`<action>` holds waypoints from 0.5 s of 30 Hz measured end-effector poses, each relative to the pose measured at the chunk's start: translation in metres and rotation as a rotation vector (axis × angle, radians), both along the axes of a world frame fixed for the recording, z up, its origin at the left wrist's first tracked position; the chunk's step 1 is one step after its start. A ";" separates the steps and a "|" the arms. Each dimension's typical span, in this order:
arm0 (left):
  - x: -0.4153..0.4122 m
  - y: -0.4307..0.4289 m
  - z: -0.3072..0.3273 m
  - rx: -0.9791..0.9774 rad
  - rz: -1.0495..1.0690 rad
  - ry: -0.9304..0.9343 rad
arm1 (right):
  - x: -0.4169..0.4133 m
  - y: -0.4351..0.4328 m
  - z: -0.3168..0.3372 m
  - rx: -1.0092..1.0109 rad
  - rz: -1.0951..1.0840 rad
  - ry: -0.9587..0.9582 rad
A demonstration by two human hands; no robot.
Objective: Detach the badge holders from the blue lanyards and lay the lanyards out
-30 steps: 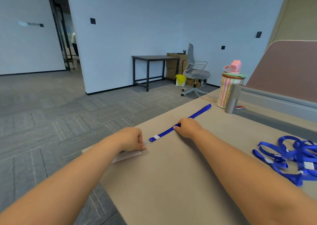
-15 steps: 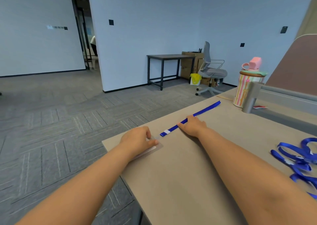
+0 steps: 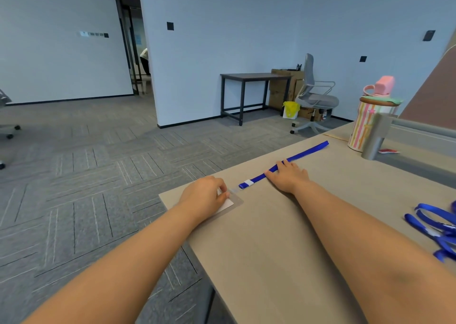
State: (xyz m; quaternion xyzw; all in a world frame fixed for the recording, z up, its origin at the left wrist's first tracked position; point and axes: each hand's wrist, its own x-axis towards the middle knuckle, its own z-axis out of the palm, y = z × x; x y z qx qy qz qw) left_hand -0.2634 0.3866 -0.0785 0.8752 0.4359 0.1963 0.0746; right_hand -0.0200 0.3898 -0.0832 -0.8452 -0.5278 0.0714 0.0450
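Observation:
A blue lanyard (image 3: 303,154) lies stretched straight along the left edge of the tan table (image 3: 283,244), its white-banded end near the table's corner. My right hand (image 3: 288,175) rests flat on the strap's middle. At the corner lies a clear badge holder (image 3: 232,203) with a white card inside, and my left hand (image 3: 206,196) pinches its top edge. A thin clear tab runs from the holder toward the lanyard's end. A tangled pile of blue lanyards (image 3: 436,230) sits at the right edge of the view.
A striped bottle (image 3: 362,126) with a pink lid stands at the far end of the table beside a grey post (image 3: 375,138) of the desk partition. Beyond the table edge on the left is carpeted floor. An office chair (image 3: 313,99) and a dark side table (image 3: 254,91) stand against the back wall.
The view has shifted left, so the lanyard pile slid toward the right edge. The badge holder, earlier hanging off the corner, now lies on the table. Both hands stay on holder and strap.

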 end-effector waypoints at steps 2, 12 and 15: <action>-0.001 0.001 0.000 0.015 -0.006 0.021 | -0.001 -0.001 0.000 0.075 0.000 0.004; -0.003 0.012 -0.005 0.032 0.036 0.019 | -0.007 0.005 -0.001 0.233 0.026 0.074; -0.005 0.019 -0.005 0.021 0.040 0.014 | -0.005 0.011 -0.001 0.213 -0.005 0.100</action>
